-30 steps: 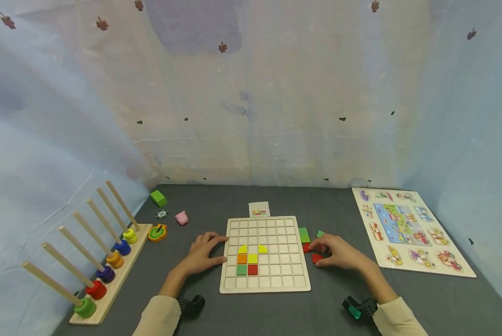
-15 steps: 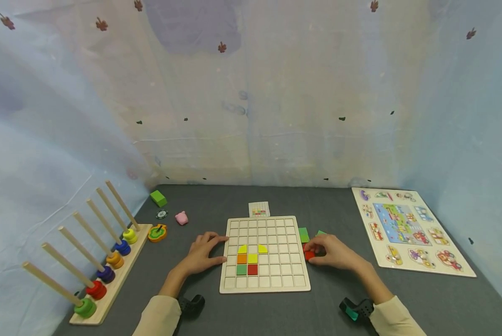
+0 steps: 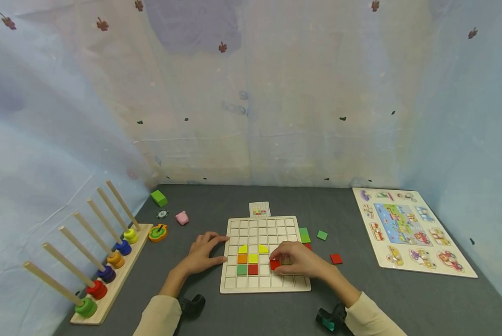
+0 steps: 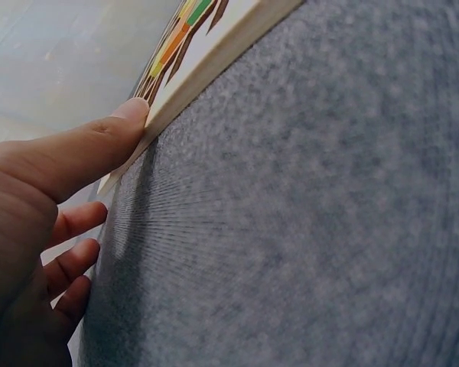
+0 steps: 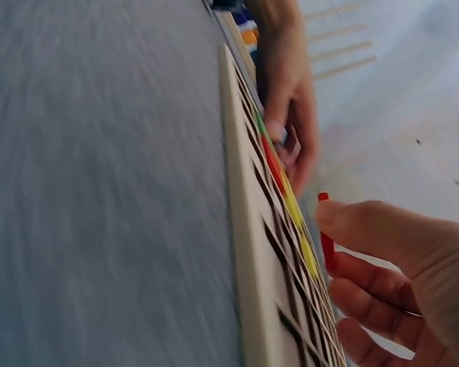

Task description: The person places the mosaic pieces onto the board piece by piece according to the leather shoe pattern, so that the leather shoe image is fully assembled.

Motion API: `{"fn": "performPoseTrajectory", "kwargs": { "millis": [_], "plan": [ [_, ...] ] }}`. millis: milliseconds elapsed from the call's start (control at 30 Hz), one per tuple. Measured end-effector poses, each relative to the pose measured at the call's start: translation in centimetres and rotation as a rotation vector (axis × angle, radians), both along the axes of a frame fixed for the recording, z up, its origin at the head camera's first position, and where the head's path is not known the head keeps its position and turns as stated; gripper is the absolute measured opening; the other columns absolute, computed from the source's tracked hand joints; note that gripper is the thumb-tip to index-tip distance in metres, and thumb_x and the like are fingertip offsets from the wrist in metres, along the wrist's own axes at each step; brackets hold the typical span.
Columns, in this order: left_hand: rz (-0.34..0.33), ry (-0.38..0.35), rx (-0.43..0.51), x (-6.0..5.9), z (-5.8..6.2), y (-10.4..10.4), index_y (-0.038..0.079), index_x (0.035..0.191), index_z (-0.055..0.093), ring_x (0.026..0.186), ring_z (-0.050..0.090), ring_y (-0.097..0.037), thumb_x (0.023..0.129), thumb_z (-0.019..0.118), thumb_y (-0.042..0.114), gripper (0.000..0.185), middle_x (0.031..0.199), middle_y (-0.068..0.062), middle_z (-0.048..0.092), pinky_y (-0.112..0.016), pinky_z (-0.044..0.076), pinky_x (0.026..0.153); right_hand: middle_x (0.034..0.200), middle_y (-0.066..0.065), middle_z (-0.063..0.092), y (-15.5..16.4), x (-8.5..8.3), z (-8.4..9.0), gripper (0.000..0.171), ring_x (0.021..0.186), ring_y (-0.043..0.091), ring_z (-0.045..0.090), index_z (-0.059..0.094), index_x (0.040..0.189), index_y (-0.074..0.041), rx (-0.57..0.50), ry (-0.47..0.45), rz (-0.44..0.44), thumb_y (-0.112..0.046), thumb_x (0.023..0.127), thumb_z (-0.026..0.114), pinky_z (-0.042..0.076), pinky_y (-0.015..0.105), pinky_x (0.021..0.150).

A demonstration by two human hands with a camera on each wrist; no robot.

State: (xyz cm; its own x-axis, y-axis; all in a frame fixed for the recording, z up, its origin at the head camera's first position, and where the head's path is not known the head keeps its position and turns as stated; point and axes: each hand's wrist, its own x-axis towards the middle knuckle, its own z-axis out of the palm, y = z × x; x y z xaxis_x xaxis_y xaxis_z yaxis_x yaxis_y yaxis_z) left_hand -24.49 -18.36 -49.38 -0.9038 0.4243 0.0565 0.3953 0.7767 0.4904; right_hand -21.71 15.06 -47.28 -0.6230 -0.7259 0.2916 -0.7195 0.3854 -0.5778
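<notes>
A pale wooden grid board [image 3: 276, 284] lies at the middle of the table, holding yellow, orange, green and red tiles in some cells. My left hand [image 3: 202, 254] rests against its left edge; in the left wrist view the thumb [image 4: 99, 145] touches the rim and the other fingers are loosely bent. Over the right half of the board, my right hand [image 3: 299, 260] pinches a red square tile [image 3: 275, 264] between thumb and fingers. The right wrist view shows this red tile [image 5: 327, 237] held on edge, above the board's surface.
Right of the board lie green tiles [image 3: 304, 234], a small green tile [image 3: 322, 235] and a red tile [image 3: 336, 258]. A pattern card [image 3: 259, 209] sits behind it. A peg stacker [image 3: 121, 275], pink pig [image 3: 182, 218] and green block [image 3: 159, 198] stand left; a picture puzzle [image 3: 381, 256] lies right.
My right hand has picked a red tile from beside the board and carried it left over the grid. Another red tile now shows on the table. The left hand stays put.
</notes>
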Motion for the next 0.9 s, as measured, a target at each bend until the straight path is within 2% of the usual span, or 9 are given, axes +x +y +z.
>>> {"fn": "performPoseTrajectory", "kwargs": {
  "millis": [167,367,667,900],
  "plan": [
    [0.007,0.004,0.002,0.0,-0.1,0.0,0.026,0.132,0.052,0.112,0.036,-0.029,0.080,0.070,0.044,0.058,0.126,-0.006,0.044,-0.055,0.028,0.092,0.095,0.000,0.066,-1.9,0.2,-0.5,0.024,0.080,0.012,0.059,0.067,0.099,-0.010,-0.050,0.085,0.020,-0.019,0.079,0.075,0.048,0.022,0.072],
    [0.010,0.002,0.005,0.0,-0.1,0.0,0.027,0.132,0.052,0.113,0.036,-0.029,0.080,0.070,0.044,0.058,0.126,-0.006,0.044,-0.055,0.028,0.092,0.088,-0.004,0.063,-2.8,0.4,-1.0,0.019,0.081,0.008,0.056,0.068,0.089,-0.013,-0.012,0.145,0.001,-0.024,0.077,0.077,0.044,0.018,0.075],
    [0.008,0.012,-0.001,-0.1,-0.3,-0.1,0.027,0.132,0.052,0.112,0.036,-0.029,0.080,0.070,0.045,0.059,0.126,-0.006,0.044,-0.055,0.028,0.092,0.089,-0.003,0.062,-2.7,0.4,-0.9,0.012,0.085,0.008,0.055,0.070,0.087,-0.014,-0.009,0.124,0.018,-0.021,0.079,0.075,0.044,0.020,0.077],
    [0.009,0.013,0.002,0.0,-0.2,0.0,0.026,0.132,0.053,0.112,0.036,-0.029,0.080,0.070,0.045,0.059,0.125,-0.006,0.044,-0.055,0.028,0.092,0.088,-0.004,0.063,-2.8,0.2,-1.2,0.008,0.084,0.007,0.055,0.071,0.087,-0.014,-0.015,0.152,0.020,-0.018,0.080,0.074,0.044,0.020,0.078]
  ]
}}
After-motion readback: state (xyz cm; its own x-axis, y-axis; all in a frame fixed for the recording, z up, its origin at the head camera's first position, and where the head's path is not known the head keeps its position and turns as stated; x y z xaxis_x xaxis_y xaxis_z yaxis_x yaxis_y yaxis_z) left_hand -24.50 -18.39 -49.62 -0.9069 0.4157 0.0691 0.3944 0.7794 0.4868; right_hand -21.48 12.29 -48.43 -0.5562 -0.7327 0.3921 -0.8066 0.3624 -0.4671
